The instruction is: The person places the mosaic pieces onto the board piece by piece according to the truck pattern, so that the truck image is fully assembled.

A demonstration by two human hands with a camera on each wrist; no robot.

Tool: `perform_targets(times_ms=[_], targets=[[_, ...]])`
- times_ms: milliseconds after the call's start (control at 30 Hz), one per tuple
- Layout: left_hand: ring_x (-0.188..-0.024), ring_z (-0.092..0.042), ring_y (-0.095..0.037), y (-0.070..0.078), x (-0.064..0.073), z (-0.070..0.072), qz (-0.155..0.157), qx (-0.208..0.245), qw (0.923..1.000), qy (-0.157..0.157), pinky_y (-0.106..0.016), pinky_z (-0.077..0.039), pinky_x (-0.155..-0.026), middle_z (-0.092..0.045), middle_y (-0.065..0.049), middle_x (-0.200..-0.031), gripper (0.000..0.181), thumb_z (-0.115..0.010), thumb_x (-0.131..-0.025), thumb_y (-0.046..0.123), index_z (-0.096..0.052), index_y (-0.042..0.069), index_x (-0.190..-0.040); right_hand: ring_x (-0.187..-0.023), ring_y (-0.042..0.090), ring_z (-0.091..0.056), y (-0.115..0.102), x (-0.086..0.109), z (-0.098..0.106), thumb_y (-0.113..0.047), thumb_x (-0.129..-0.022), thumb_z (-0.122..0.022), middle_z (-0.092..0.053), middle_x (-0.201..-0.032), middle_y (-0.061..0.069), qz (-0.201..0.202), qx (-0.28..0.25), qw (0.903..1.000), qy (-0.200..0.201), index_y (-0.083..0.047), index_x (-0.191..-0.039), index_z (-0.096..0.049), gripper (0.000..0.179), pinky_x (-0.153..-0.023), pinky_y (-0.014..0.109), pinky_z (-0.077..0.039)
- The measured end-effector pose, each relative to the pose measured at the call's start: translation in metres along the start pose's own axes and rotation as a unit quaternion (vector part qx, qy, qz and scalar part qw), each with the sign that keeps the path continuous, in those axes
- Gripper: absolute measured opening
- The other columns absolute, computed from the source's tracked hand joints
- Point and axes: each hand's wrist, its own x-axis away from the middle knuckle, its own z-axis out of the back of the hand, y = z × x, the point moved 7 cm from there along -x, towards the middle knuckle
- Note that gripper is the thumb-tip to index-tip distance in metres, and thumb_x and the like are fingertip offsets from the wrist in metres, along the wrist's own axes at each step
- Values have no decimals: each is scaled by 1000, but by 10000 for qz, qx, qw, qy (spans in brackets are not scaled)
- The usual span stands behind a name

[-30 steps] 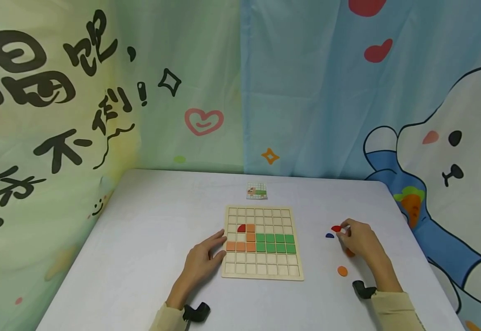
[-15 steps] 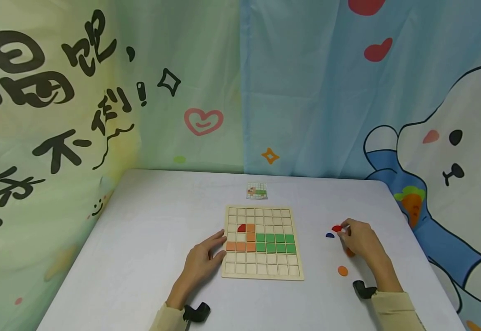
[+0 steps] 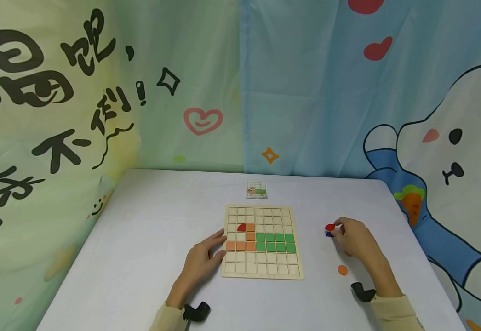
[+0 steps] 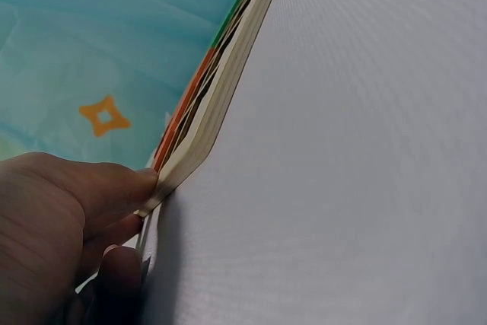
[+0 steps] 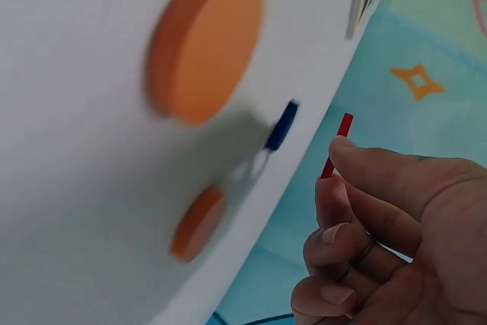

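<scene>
My right hand [image 3: 356,239] pinches a thin red piece [image 5: 347,124] between thumb and forefinger, raised off the white table; from the head view it looks half-round. Just below it lies a blue half-round piece [image 3: 329,234]. At the left edge of a wooden grid board [image 3: 263,273], my left hand [image 3: 201,262] rests its thumb and fingertips against the rim. Set in the board are green squares [image 3: 280,248], orange squares [image 3: 241,246] and a red rounded piece [image 3: 242,227].
An orange disc [image 3: 342,270] lies nearer the front on the right. Another orange piece [image 5: 199,222] shows in the right wrist view, hidden by the hand in the head view. Behind the board lies a small pattern card [image 3: 256,190]. Printed curtains [image 3: 306,115] hang past the table.
My right hand has lifted the red piece and moved it slightly left, over the blue one. The left hand stays at the board's edge.
</scene>
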Motion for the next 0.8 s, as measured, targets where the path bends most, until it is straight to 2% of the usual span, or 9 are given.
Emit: perform_targets(times_ms=[267,633,800], targets=[[-59,-31,2,0,0,1,-53,64,10000,-40,-20,-34,-63,-62,1,-155,44,-75,-97,17,-70,10,-140,-75,20,-54,-35,10,2,-12,-95,-76,-65,-86,10,536,133,9976,410,7,-124,-67,36,-63,31,-47],[-59,-34,2,0,0,1,-56,62,10000,-34,-21,-34,-64,-63,0,-154,43,-76,-97,16,-71,10,-139,-78,19,-55,-75,20,-6,-13,-95,-77,-66,-89,6,931,30,9947,435,4,-125,-69,35,-67,30,-48],[-76,-49,-1,1,1,1,-93,-16,10000,30,-22,-41,-75,-63,2,-154,43,-76,-97,18,-71,11,-139,-74,16,-52,-94,23,-13,-13,-96,-77,-65,-88,5,1138,42,9928,368,2,-122,-70,32,-62,27,-43]])
